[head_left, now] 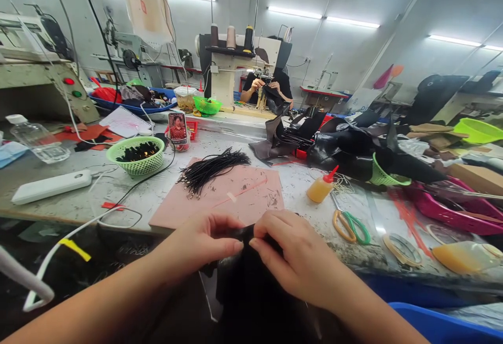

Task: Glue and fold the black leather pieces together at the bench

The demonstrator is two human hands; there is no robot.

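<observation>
- Two sets of fingers (234, 248) are pinching the upper edge of a black piece (238, 281), which is hanging in front of the tabletop (296, 186).
- The left hand (206, 239) is grasping it with thumb and forefinger; the right hand (288, 247) is grasping it just beside, its fingers curling over.
- Just beyond the hands, a pink board (236, 206) is lying flat, and a bundle of black cords (212, 168) is resting on it.
- Rightward, a glue bottle (319, 191) with a red tip is standing near the scissors (352, 231); a tape roll (390, 247) and an amber bottle (458, 257) are lying farther right.
- Leftward, a green basket (135, 168) is holding black bits, with a phone (177, 128) standing near it.
- Farther left, a white device (53, 185) is lying near a water bottle (41, 142).
- Across the tabletop, a co-worker's hands (257, 85) are handling black material (275, 101) at a sewing machine (222, 82).
</observation>
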